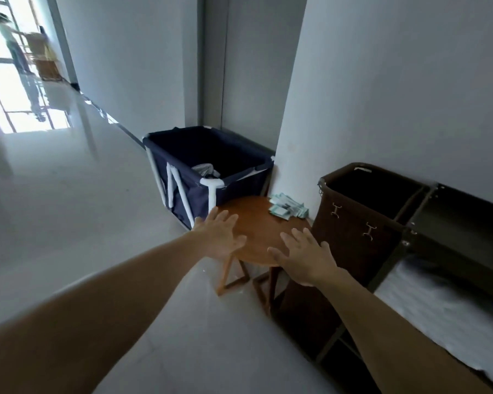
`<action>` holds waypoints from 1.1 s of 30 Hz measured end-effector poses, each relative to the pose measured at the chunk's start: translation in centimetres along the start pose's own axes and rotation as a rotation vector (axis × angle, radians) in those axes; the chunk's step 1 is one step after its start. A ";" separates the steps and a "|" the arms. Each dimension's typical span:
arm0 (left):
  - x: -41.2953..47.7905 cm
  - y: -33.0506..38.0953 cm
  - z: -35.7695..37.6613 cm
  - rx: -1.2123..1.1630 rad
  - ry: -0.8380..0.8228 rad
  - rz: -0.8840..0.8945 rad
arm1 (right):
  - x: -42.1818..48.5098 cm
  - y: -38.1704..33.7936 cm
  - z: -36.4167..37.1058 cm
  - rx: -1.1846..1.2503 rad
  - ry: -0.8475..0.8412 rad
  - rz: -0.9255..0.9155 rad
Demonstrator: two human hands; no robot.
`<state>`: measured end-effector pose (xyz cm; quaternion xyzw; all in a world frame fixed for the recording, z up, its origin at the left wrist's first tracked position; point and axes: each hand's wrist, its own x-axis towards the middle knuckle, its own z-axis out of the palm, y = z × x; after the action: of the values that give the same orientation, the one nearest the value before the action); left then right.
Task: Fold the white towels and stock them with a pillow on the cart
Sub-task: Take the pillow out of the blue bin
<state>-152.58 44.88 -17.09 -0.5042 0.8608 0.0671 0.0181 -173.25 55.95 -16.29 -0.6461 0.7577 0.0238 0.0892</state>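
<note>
**Hands empty, no towel picked yet**

Fingers of left hand [219, 237] and right hand [305, 257] are splayed straight and hold nothing. Both sit over the table's [256, 220] near edge; contact unclear. White linen [439, 317] lies on the cart's [362, 223] lower shelf, right of the table; can't tell towel from pillow. Crumpled cloth [207, 169] sits in the bin [182, 200] past the table's far-left edge. Expect it soft, light and floppy, so pinch two corners of one edge, not the middle.

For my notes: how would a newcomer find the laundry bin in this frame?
Find the white pillar jutting from the wall; a round wooden table stands at its foot. The bin sits just behind that table, left of the pillar. It is navy cloth on a white pipe frame, unlike the brown cart bag to the right.
</note>
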 end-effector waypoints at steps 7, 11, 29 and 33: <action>9.4 -6.7 0.0 0.044 -0.015 -0.052 | 13.9 -3.2 -0.3 0.043 -0.005 -0.080; 16.1 -11.2 -2.0 0.023 0.004 -0.116 | 22.3 -5.7 -1.6 0.056 -0.049 -0.140; 43.5 -44.5 -4.8 -0.055 0.049 -0.203 | 63.3 -25.0 -0.9 -0.008 -0.107 -0.248; 51.9 -49.6 -7.7 0.006 0.072 -0.132 | 70.8 -27.2 -2.3 0.043 -0.093 -0.193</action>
<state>-134.57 -25.01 -19.39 -0.5618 0.8260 0.0450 -0.0070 -157.34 -17.84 -23.60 -0.7122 0.6873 0.0288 0.1397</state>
